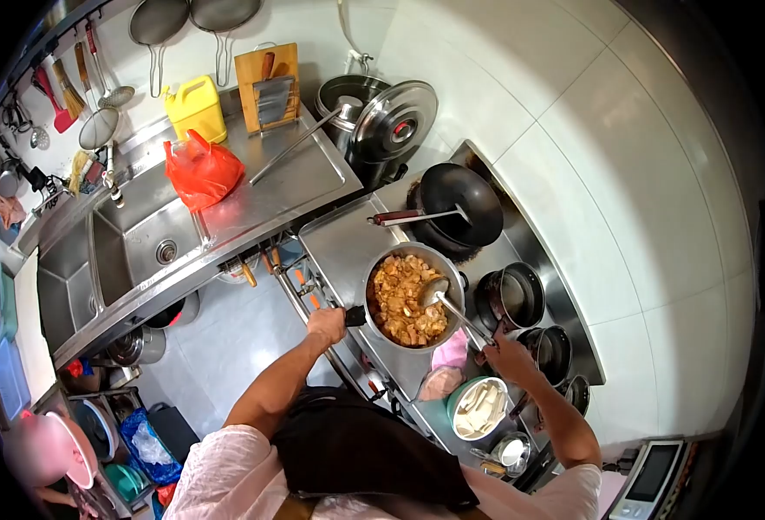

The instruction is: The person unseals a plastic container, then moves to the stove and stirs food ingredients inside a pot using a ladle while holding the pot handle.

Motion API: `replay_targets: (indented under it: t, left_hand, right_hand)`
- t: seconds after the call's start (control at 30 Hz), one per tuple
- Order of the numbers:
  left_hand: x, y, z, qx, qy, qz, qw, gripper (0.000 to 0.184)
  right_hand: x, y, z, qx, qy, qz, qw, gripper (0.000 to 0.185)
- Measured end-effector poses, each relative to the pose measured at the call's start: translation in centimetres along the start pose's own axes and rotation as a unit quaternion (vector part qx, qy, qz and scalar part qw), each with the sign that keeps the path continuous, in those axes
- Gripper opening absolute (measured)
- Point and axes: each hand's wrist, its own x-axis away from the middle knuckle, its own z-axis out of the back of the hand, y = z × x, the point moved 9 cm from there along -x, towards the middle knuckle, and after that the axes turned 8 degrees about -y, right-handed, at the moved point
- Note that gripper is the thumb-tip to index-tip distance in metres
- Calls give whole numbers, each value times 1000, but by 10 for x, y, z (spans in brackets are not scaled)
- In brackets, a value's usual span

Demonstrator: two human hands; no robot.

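My left hand (327, 324) is closed around the black handle of a metal pot (370, 276) on the steel stove top. Chunks of browned food (404, 286), looking like meat in sauce, fill much of the pot. My right hand (511, 360) grips the long handle of a ladle (435, 292), whose bowl rests among the chunks on the pot's right side. Just below the pot lie a pink cloth (450, 350) and a pale green-rimmed bowl (505, 392) of white strips, both left of my right forearm.
A black wok (460, 195) with a utensil across it sits behind the pot. Dark pans (521, 295) line the right side. The sink (131, 247), a red plastic bag (202, 172) and a yellow jug (196, 108) are left. Another person (35, 446) is at the lower left.
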Motion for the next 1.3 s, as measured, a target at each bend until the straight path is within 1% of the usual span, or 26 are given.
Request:
replay_targets:
  t: [0.1, 0.13, 0.17, 0.23, 0.33, 0.43, 0.47, 0.53, 0.57, 0.67, 0.77, 0.87, 0.93, 1.03, 1.1, 1.13, 1.23, 1.27, 1.3]
  left_hand:
    - [0, 1, 1, -4, -6, -2, 1000, 22]
    - [0, 2, 1, -7, -11, -4, 1000, 22]
    - [-1, 3, 0, -7, -11, -7, 1000, 22]
    - [-1, 1, 1, -7, -12, -9, 1000, 22]
    - [2, 1, 3, -2, -14, -3, 1000, 22]
    - [-5, -1, -2, 13, 10, -24, 1000, 23]
    - [-6, -1, -4, 12, 13, -27, 999, 23]
    - [-7, -2, -5, 11, 17, -32, 999, 23]
    - [-7, -3, -6, 11, 13, -29, 999, 23]
    - [-5, -1, -4, 15, -1, -23, 1000, 23]
    - [-5, 1, 1, 15, -17, -23, 999, 25]
    - [-10, -1, -7, 12, -21, -38, 999, 28]
    - [-14, 2, -10, 6, -28, -48, 998, 28]
    - [-9, -2, -9, 16, -19, -69, 997, 24]
    - [-12, 5, -3, 24, -5, -80, 996, 23]
    - [-11, 4, -4, 25, -5, -77, 997, 23]
    - [-8, 1, -3, 27, -11, -64, 998, 22]
    - [-8, 1, -4, 24, -11, -64, 998, 23]
    - [-9, 1, -4, 20, -12, -64, 998, 23]
  right_hand:
    - [13, -9, 26, -38, -15, 23, 999, 43]
    - [14, -17, 32, -41, -22, 58, 997, 40]
    - [18, -24, 37, -46, -99, 16, 994, 40]
    - [36, -51, 46, -55, -251, -65, 964, 39]
    - [27, -48, 24, -145, -360, -32, 921, 37]
    - [15, -47, 11, -153, -410, -53, 898, 38]
    - [15, -51, 12, -163, -424, -81, 887, 38]
    - [7, -47, 2, -172, -432, -94, 880, 38]
    - [0, -45, -4, -176, -436, -100, 877, 42]
    - [-15, -45, -24, -205, -454, -92, 862, 44]
    - [-37, -38, -76, -213, -385, -71, 895, 48]
    - [-50, -39, -118, -255, -365, -51, 894, 53]
    - [-57, -43, -142, -271, -335, -61, 901, 55]
    - [-50, -46, -156, -317, -298, -47, 899, 55]
    - [-44, -59, -147, -325, -248, -31, 912, 55]
    - [-36, -70, -136, -313, -204, -27, 927, 54]
    - [-32, -77, -153, -386, -150, -65, 908, 50]
    - [-29, -86, -153, -442, -138, -82, 882, 45]
    - [-32, -84, -163, -473, -124, -84, 868, 45]
